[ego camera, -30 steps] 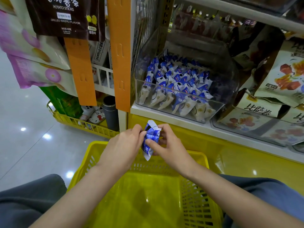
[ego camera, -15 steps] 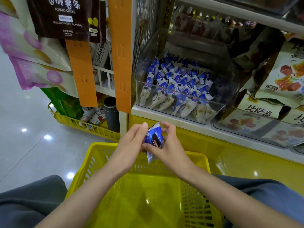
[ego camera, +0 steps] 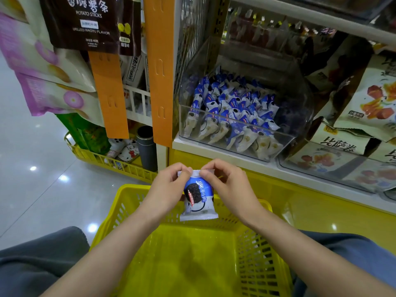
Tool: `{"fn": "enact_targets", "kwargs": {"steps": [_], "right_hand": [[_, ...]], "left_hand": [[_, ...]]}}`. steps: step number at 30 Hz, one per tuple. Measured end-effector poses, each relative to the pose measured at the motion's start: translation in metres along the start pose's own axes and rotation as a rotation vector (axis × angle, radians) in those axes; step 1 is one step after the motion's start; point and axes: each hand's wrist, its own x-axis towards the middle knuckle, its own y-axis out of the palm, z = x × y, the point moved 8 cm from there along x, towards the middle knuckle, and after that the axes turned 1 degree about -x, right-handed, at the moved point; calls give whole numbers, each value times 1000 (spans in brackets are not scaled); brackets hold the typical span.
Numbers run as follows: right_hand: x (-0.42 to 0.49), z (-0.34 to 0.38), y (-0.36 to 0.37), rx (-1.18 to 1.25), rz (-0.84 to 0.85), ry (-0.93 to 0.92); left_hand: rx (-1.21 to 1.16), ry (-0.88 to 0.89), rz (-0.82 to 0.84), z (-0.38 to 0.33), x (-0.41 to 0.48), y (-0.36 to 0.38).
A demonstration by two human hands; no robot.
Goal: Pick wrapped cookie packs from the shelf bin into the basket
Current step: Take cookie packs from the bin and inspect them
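A blue-and-white wrapped cookie pack (ego camera: 198,200) hangs upright above the far rim of the yellow basket (ego camera: 252,260). My left hand (ego camera: 169,187) pinches its top seam at the left corner, and my right hand (ego camera: 229,185) pinches the same seam at the right corner. The pack's printed face with a dark cookie picture is turned toward me. Behind and above, a clear shelf bin (ego camera: 285,144) holds several more cookie packs (ego camera: 231,116) of the same kind. No packs can be seen on the basket's floor.
Bagged snacks (ego camera: 364,108) fill the shelf to the right of the bin. Orange hanging strips (ego camera: 159,67) and snack bags (ego camera: 79,20) hang at the left. A low yellow rack (ego camera: 111,163) with small items and a grey flask (ego camera: 146,146) stands on the shiny floor.
The pack was crumpled sideways between both hands; now it is turned upright with its face toward me, held by its top seam, and sits slightly lower over the basket rim.
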Motion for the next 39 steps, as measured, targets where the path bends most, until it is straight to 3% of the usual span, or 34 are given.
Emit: {"fn": "enact_targets", "kwargs": {"steps": [3,7,10,13,16,20,24,26,29,32,35,39], "right_hand": [[-2,11,-9,-211,-85,-141],[1,-10,-25,138,-203,142],[2,-21,-28,400,-243,304],[0,-29,-15,552,-156,443],[-6,-32,4,470,55,535],[-7,-28,11,4,187,363],[-4,-3,7,18,112,106],[-3,4,0,-66,55,9],[-3,11,-7,-162,-15,-61],[-1,3,-13,31,-71,56],[2,-5,-16,326,-83,218],[12,14,-23,312,-31,134]], "left_hand": [[-118,-96,47,5,-1,4],[-162,-203,156,12,-5,14],[-166,-134,103,8,-4,11],[-150,-31,-88,2,1,-11],[-63,76,-193,-5,4,-27],[133,189,-184,-12,6,-29],[375,318,-96,-23,-2,-15],[360,287,-65,-19,-2,-9],[128,142,-41,-10,1,-8],[-15,53,34,-7,1,-2],[18,13,97,-6,0,3],[-14,25,40,-11,2,-8]]}}
